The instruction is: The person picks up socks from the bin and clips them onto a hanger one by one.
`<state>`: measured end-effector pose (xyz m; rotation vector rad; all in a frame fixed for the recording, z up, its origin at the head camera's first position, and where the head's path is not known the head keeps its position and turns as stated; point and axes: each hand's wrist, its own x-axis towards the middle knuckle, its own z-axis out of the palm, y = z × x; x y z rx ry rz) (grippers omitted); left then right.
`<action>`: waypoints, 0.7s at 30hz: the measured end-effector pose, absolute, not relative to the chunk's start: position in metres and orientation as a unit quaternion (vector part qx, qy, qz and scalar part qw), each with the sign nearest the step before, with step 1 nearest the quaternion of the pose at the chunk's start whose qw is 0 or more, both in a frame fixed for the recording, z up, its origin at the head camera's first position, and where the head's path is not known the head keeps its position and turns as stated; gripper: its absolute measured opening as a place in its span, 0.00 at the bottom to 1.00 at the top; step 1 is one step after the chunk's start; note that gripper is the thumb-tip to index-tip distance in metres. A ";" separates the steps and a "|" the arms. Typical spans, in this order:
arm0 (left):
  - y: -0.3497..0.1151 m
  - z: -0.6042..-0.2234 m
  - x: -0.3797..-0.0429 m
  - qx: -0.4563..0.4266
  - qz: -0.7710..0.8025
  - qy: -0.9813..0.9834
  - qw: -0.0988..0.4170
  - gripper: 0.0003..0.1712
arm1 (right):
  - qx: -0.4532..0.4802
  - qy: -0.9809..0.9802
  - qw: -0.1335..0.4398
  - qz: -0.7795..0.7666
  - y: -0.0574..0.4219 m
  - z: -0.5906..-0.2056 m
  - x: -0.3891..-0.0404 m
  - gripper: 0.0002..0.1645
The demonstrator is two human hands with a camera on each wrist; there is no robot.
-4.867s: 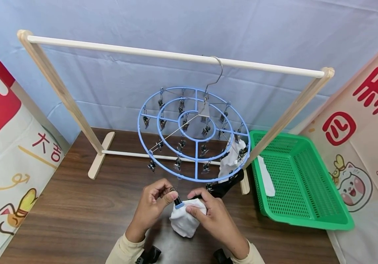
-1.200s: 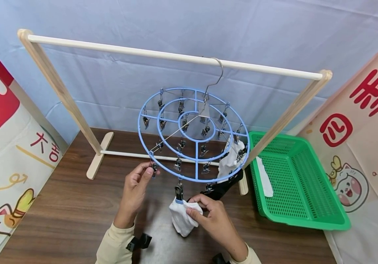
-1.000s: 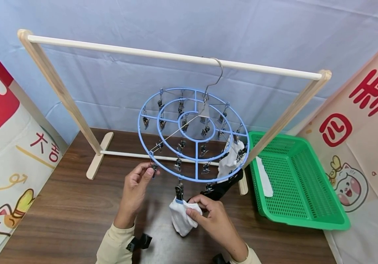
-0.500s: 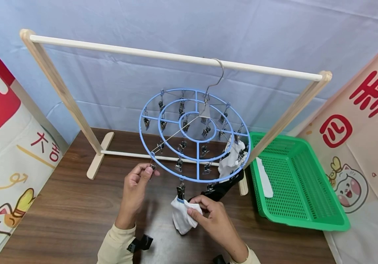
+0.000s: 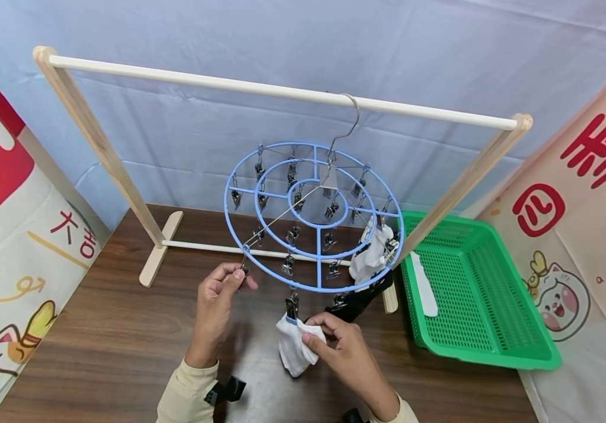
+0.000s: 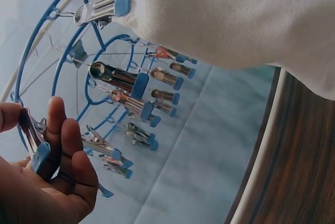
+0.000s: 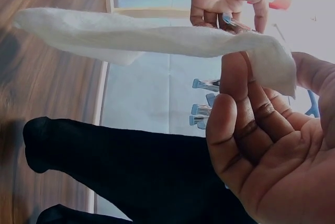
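A blue round clip hanger (image 5: 319, 275) hangs from the rack with metal clips around its rings. At its front left, my left hand (image 5: 213, 311) pinches one clip (image 6: 36, 145) between thumb and fingers; this clip bites nothing. One side of a white sock (image 5: 291, 348) is caught in a blue-tipped clip (image 5: 291, 306) at the hanger's front. My right hand (image 5: 346, 351) pinches the sock's other upper side between thumb and fingers. Close behind that hand hangs a black sock (image 7: 131, 156), with another white sock (image 5: 370, 261) beyond it at the hanger's right.
A wooden rack with a white top bar (image 5: 202, 79) spans the brown table (image 5: 112, 329). To the right, a green basket (image 5: 498, 357) holds a flat white piece of cloth (image 5: 425, 288). Printed cloths hang at both sides.
My left hand has let go of the clip on the white sock, moved left and taken the clip at the hanger's front left. My right hand still holds the sock.
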<state>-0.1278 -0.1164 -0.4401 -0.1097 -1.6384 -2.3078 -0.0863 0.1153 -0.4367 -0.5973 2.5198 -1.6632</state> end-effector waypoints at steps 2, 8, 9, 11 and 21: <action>-0.117 -0.440 -0.127 -0.038 -0.807 -0.567 0.159 0.05 | -0.188 0.817 0.034 -0.543 0.116 -0.437 -0.086 0.07; -0.118 -0.440 -0.127 -0.037 -0.811 -0.561 0.166 0.07 | -0.167 0.817 0.032 -0.551 0.118 -0.437 -0.087 0.08; -0.118 -0.440 -0.127 -0.036 -0.811 -0.560 0.166 0.07 | -0.163 0.816 0.033 -0.554 0.118 -0.436 -0.087 0.09; -0.118 -0.440 -0.126 -0.034 -0.812 -0.558 0.167 0.07 | -0.161 0.813 0.033 -0.559 0.120 -0.435 -0.087 0.09; -0.119 -0.441 -0.126 -0.045 -0.816 -0.549 0.176 0.06 | -0.186 0.801 0.001 -0.569 0.139 -0.426 -0.089 0.05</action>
